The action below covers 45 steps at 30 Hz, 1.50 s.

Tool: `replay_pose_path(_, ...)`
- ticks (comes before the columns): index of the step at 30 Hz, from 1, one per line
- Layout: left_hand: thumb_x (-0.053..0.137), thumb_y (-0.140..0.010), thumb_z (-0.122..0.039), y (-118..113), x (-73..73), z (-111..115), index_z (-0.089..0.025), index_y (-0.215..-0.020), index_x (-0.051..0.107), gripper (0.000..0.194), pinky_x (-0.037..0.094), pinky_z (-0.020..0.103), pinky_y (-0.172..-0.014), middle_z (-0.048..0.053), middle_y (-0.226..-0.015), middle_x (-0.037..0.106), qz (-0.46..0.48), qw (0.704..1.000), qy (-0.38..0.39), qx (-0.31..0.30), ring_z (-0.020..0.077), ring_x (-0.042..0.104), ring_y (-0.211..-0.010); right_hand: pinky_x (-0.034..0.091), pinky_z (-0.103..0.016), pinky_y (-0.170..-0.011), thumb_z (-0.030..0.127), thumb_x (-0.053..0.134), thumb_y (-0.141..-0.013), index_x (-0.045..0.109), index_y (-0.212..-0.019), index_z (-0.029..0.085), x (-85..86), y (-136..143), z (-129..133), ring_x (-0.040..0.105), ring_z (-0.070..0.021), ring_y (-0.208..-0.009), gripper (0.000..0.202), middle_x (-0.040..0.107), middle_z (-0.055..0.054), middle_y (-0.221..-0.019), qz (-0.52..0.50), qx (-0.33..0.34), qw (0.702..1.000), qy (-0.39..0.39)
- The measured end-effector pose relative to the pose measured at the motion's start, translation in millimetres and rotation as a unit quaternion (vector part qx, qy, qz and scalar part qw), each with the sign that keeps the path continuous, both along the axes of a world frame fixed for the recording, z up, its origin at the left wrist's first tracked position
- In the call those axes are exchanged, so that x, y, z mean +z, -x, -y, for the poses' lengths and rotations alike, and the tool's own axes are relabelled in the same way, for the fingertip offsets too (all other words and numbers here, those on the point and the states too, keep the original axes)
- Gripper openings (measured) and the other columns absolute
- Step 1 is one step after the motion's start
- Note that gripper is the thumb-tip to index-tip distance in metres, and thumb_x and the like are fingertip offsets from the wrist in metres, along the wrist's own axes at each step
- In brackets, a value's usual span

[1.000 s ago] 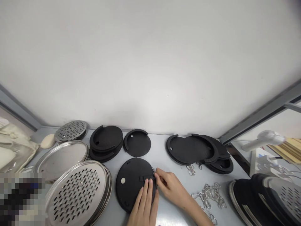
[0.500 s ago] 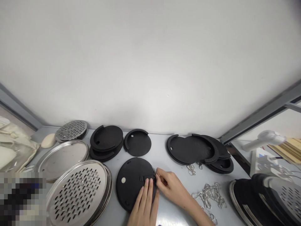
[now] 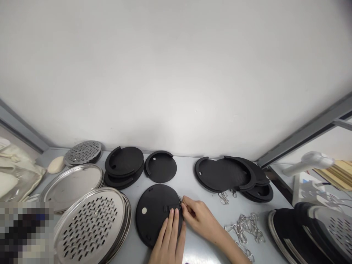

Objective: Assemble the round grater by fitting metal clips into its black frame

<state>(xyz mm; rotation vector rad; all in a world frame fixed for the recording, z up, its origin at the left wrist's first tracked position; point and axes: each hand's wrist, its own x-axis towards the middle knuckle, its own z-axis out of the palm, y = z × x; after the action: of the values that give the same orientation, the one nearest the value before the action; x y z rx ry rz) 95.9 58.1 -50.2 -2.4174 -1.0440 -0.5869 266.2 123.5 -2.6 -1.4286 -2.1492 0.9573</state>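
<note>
The left hand (image 3: 168, 234) is laid palm down with its fingers extended and held together, their tips resting on a round black disc (image 3: 154, 216). The disc lies flat on the grey bench (image 3: 189, 170), beneath and just beyond the left hand; a pale round spot is borne on its face, to the left of the fingers. The right hand (image 3: 200, 219) is closed in a pinch at the right rim of the disc, where a thin metal piece (image 3: 180, 201) is gripped between thumb and forefinger; most of this piece is hidden by the fingers. To the right of the right hand, a loose cluster of metal clips (image 3: 244, 227) is spread, and a smaller group of clips (image 3: 223, 198) is seen beyond it. Farther beyond, to the right, overlapping black holders (image 3: 220, 175) with raised curved rims are placed. Directly beyond the disc, a single black holder (image 3: 162, 168) is set down, with stacked black holders (image 3: 125, 161) to its left. To the left of the left hand, a perforated metal plate (image 3: 92, 223) is shown on top of a stack, beside a stack of plain metal plates (image 3: 74, 185). At far right, dark round pieces (image 3: 305, 231) are grouped near a perforated disc (image 3: 339, 227).
</note>
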Motion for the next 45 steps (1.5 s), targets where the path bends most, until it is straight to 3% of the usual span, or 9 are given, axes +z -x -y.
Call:
replay_pose_path(10, 0.038, -0.089, -0.065, -0.7, -0.8, -0.4, -0.004, -0.133, 0.049, 0.076, 0.024, 0.039, -0.109, 0.022, -0.131, 0.051, 0.000, 1.000, -0.001, -0.002, 0.0338, 0.044, -0.126, 0.024, -0.021, -0.049, 0.023, 0.036, -0.093, 0.025, -0.069, 0.022, -3.3, -0.8, 0.4, 0.032, -0.0090, -0.047, 0.026, 0.033, 0.008, -0.053, 0.007, 0.004, 1.000, -0.002)
replay_pose_path(20, 0.032, -0.094, -0.058, -1.5, 1.6, 0.0, -0.003, -0.141, 0.037, 0.072, 0.025, 0.037, -0.109, 0.019, -0.142, 0.041, 0.023, 1.000, -0.001, 0.003, 0.0311, 0.036, -0.132, 0.024, -0.021, -0.049, 0.021, 0.036, -0.091, 0.025, -0.068, 0.022, -5.7, -1.9, 0.2, 0.031, -0.0085, -0.047, 0.026, 0.033, 0.008, -0.053, 0.004, 0.007, 1.000, -0.002)
replay_pose_path(27, 0.041, -0.090, -0.060, 0.2, -0.4, -1.5, -0.002, -0.136, 0.044, 0.074, 0.025, 0.040, -0.108, 0.022, -0.132, 0.050, -0.002, 1.000, -0.015, -0.006, 0.0339, 0.044, -0.125, 0.024, -0.021, -0.049, 0.020, 0.037, -0.091, 0.025, -0.068, 0.022, -5.7, -1.6, -0.5, 0.031, -0.0084, -0.047, 0.025, 0.034, 0.008, -0.053, 0.010, 0.005, 1.000, -0.006)
replay_pose_path(38, 0.036, -0.090, -0.065, 0.4, -2.7, -0.4, -0.004, -0.134, 0.047, 0.076, 0.025, 0.039, -0.109, 0.021, -0.132, 0.051, -0.011, 1.000, -0.009, -0.002, 0.0335, 0.045, -0.125, 0.024, -0.021, -0.049, 0.020, 0.037, -0.091, 0.026, -0.068, 0.022, -5.8, -3.4, 1.1, 0.031, -0.0086, -0.047, 0.026, 0.034, 0.008, -0.053, 0.014, 0.008, 1.000, -0.004)
replay_pose_path(45, 0.031, -0.094, -0.057, -0.1, 0.9, -1.2, -0.005, -0.140, 0.039, 0.070, 0.023, 0.039, -0.110, 0.017, -0.143, 0.040, 0.020, 1.000, -0.004, -0.001, 0.0312, 0.037, -0.132, 0.025, -0.021, -0.050, 0.025, 0.035, -0.095, 0.028, -0.070, 0.022, -2.8, -2.0, 0.7, 0.033, -0.0090, -0.047, 0.026, 0.035, 0.008, -0.053, 0.010, 0.011, 1.000, -0.004)
